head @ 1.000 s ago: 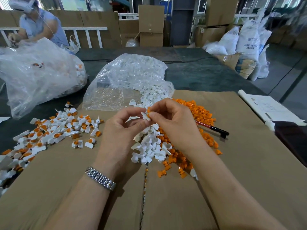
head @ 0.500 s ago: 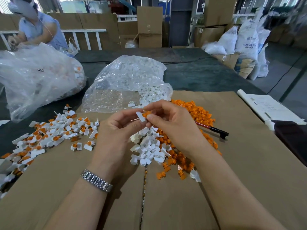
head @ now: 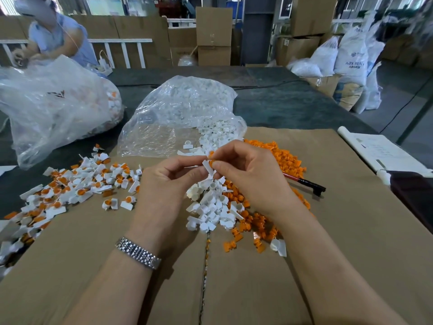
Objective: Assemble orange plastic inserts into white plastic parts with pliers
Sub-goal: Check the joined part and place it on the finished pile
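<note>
Left hand [head: 164,184] pinches a white part [head: 209,168], right hand [head: 250,177] fingers pinch its orange insert [head: 212,163]; pliers [head: 304,182] at three o'clock; bare cardboard [head: 257,289] toward six.

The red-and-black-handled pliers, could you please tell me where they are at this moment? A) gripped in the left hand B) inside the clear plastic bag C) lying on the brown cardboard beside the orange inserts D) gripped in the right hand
C: the red-and-black-handled pliers lie on the brown cardboard, against the pile of orange plastic inserts, touched by neither hand.
</note>
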